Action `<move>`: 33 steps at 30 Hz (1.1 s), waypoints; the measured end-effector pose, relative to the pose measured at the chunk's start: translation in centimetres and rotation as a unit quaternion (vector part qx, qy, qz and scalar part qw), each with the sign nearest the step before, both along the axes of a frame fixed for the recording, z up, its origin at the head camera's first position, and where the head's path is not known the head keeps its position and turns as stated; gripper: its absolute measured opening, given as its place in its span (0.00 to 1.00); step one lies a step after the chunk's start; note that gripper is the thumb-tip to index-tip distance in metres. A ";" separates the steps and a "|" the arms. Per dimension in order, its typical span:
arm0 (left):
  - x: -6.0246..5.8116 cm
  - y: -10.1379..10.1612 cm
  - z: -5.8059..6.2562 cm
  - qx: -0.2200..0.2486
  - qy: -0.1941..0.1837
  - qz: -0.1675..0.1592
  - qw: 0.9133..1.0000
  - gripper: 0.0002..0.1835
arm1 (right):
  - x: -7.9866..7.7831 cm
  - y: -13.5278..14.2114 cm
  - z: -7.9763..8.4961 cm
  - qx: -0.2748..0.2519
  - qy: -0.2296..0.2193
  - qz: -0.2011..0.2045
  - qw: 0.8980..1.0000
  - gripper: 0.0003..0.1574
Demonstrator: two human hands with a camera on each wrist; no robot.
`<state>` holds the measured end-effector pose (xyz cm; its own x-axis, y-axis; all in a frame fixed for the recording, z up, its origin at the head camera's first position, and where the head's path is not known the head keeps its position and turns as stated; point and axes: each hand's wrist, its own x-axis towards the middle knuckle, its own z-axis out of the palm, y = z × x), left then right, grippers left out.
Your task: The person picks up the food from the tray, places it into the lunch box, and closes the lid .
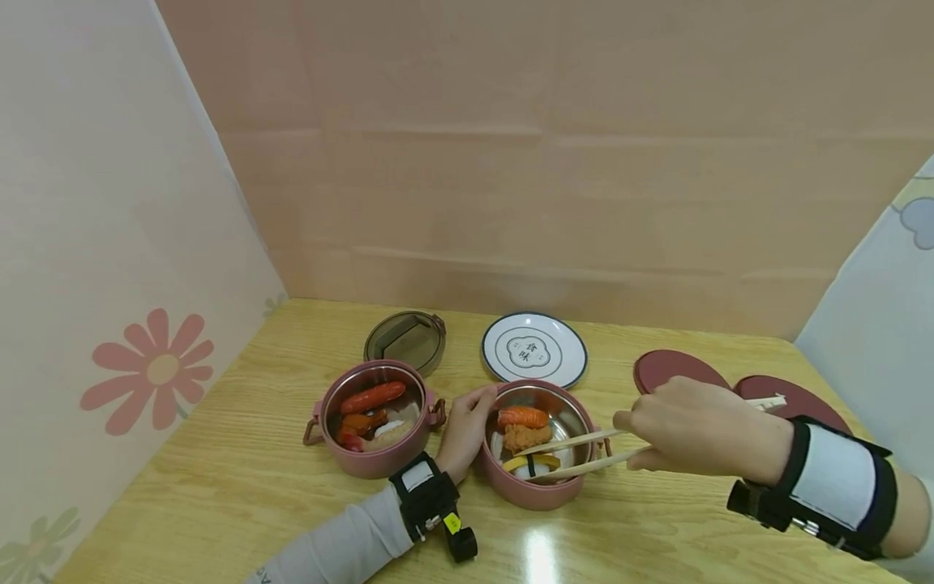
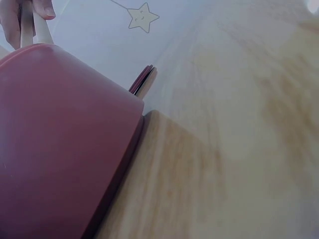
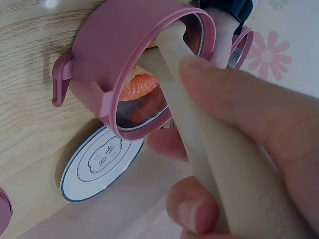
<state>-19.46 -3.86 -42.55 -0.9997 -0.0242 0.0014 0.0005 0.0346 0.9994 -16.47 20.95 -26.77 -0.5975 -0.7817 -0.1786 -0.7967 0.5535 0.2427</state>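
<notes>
My right hand (image 1: 686, 426) holds a pair of pale chopsticks (image 1: 591, 439), also large in the right wrist view. Their tips reach into the right pink lunch bowl (image 1: 536, 496), close to an egg sushi (image 1: 533, 465) with a dark band. Behind it in that steel-lined bowl lie a fried piece (image 1: 527, 438) and a salmon sushi (image 1: 524, 417). My left hand (image 1: 464, 430) holds the bowl's left side near the rim; its fingers are partly hidden. In the left wrist view the bowl's outer wall (image 2: 65, 134) fills the left part.
A second pink bowl (image 1: 379, 465) at left holds a sausage (image 1: 373, 397) and other food. Behind stand a brownish lid (image 1: 409, 345) and a white plate (image 1: 534, 349). Two dark red discs (image 1: 674, 367) lie at right. Walls border the wooden table (image 1: 219, 495).
</notes>
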 end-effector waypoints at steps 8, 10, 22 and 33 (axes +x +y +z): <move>-0.1 0.0 0.0 0.006 -0.014 0.005 1.000 0.24 | -0.4 0.7 0.5 -0.021 -0.035 -0.025 0.999 0.25; -0.2 0.0 0.0 0.003 -0.010 0.007 1.000 0.24 | -0.4 0.9 0.6 -0.024 -0.040 -0.031 0.998 0.26; -0.2 0.0 0.0 0.000 -0.024 0.006 1.000 0.26 | 0.3 2.4 0.6 -0.058 -0.035 -0.039 0.997 0.28; -0.1 0.0 0.0 0.004 -0.028 0.004 1.000 0.25 | 1.2 4.1 -1.1 -0.124 0.019 -0.014 0.992 0.28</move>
<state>-19.60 -3.90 -42.56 -0.9980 -0.0322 -0.0544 -0.0553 0.0272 0.9981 -15.29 25.07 -27.83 -0.6221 -0.7819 0.0413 -0.7730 0.6217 0.1260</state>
